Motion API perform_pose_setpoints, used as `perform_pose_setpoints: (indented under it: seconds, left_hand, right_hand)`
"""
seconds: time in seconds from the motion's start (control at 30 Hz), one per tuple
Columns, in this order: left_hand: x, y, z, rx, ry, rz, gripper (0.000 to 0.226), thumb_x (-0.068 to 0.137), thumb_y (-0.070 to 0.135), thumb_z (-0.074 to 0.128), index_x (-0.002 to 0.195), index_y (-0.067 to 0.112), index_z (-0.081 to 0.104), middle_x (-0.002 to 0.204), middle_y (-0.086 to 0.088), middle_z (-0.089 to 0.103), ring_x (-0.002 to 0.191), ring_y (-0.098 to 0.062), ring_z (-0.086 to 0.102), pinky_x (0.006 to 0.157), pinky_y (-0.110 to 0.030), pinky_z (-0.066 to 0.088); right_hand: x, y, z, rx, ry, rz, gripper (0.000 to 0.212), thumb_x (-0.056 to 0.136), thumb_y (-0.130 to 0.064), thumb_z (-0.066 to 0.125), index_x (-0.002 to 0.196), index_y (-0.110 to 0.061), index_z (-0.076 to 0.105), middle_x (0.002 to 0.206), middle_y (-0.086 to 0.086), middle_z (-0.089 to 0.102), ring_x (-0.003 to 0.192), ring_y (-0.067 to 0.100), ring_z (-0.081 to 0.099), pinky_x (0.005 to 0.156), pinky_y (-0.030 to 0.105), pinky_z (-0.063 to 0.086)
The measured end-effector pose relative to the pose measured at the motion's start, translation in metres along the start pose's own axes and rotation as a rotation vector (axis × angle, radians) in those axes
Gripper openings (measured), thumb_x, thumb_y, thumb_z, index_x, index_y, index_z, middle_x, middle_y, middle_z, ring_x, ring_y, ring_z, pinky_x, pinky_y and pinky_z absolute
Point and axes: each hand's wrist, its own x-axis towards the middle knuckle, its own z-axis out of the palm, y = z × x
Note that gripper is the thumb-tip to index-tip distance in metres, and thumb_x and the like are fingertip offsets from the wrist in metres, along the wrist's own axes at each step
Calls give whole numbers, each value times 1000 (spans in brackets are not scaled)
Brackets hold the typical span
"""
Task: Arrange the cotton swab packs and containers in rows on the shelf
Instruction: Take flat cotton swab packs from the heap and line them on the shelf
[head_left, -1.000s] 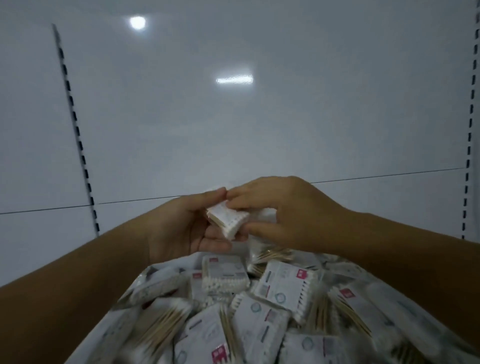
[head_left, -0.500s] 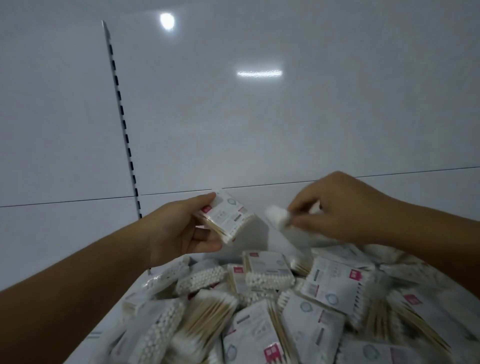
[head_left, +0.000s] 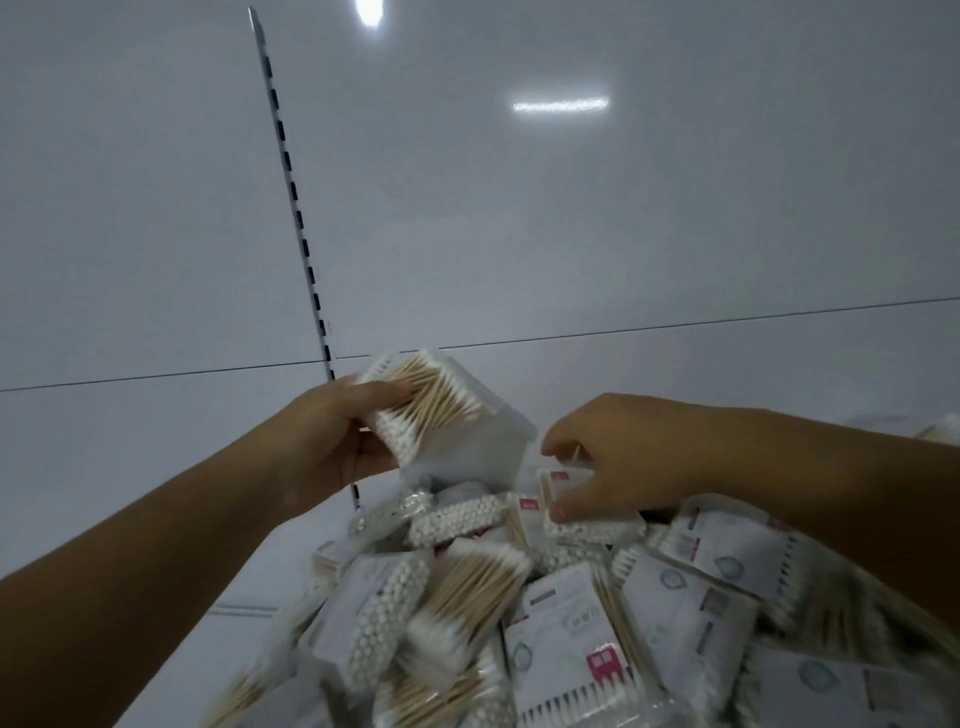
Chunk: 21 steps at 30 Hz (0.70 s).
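Evidently early on: no rows show on the shelf (head_left: 135, 447). The left hand (head_left: 332, 441) clasps one cotton swab pack (head_left: 431, 405), lifted; the right hand (head_left: 634, 457) pinches another pack (head_left: 561, 483) atop the big unsorted pile (head_left: 467, 587) left to arrange.

Hands parted, right one down at the heap

1 second ago the 2 hands met on 1 pack; since then they have drawn apart. The left hand (head_left: 332, 441) has turned its pack (head_left: 436, 410) so the wooden-stick side faces the camera instead of the label. The right hand (head_left: 618, 457) has dropped to the heap (head_left: 519, 597), pinching a red-tagged pack (head_left: 561, 483) there.
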Motion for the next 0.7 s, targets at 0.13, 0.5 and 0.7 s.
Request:
perform_pose_setpoints:
  seconds: [0.13, 0.5, 0.7]
  left_hand:
    - [-15, -7, -14, -22, 94, -40, 43, 65, 19, 72, 105, 4, 66, 91, -11, 73, 71, -19, 72, 56, -25, 57]
    - [-76, -7, -76, -13, 169, -6, 49, 66, 23, 70, 111, 7, 62, 90, -9, 72, 74, -21, 71, 57, -28, 57]
    - [-136, -11, -171, -36, 180, 83, 43, 78, 28, 72, 116, 12, 60, 96, -9, 71, 84, -26, 70, 62, -32, 57]
  right_hand:
    - [6, 3, 3, -95, -58, -49, 60, 76, -65, 62, 111, -17, 65, 108, 2, 66, 89, 7, 63, 79, 31, 55]
    - [9, -38, -14, -355, 10, -106, 21, 94, -36, 48, 92, -20, 62, 86, -13, 55, 71, -1, 45, 61, 16, 35]
    - [28, -152, -38, -220, 280, -174, 17, 93, -32, 50, 95, -19, 60, 91, -6, 62, 83, 13, 55, 70, 30, 41]
